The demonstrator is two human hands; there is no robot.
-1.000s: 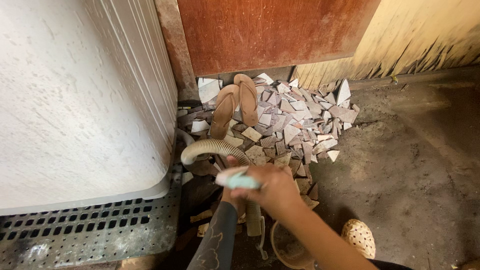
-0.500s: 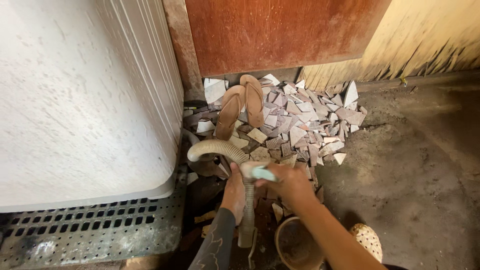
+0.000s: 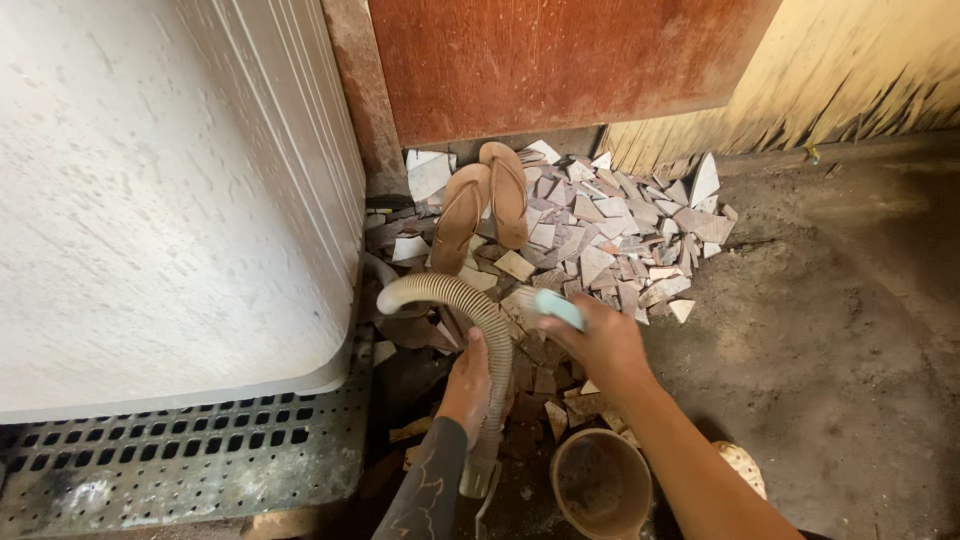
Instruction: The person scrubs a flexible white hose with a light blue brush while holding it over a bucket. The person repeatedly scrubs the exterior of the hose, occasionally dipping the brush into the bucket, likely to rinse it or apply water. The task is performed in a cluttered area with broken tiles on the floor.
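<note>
Dirt floor [image 3: 830,330]: tile shards [image 3: 620,240], sandals [image 3: 485,205], bowl [image 3: 600,485].

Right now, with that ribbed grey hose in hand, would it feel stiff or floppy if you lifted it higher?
Probably floppy yet springy: the ribbed hose curves in an arch from the white machine down past the left hand. It looks thin-walled, so likely light. The ridges should give grip, though it may be damp. The right hand holds a small pale blue object.

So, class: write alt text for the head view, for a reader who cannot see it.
A left hand grips a ribbed hose beside a white machine, while the right hand holds a pale blue object. Sandals lie on broken tiles beyond.
</note>
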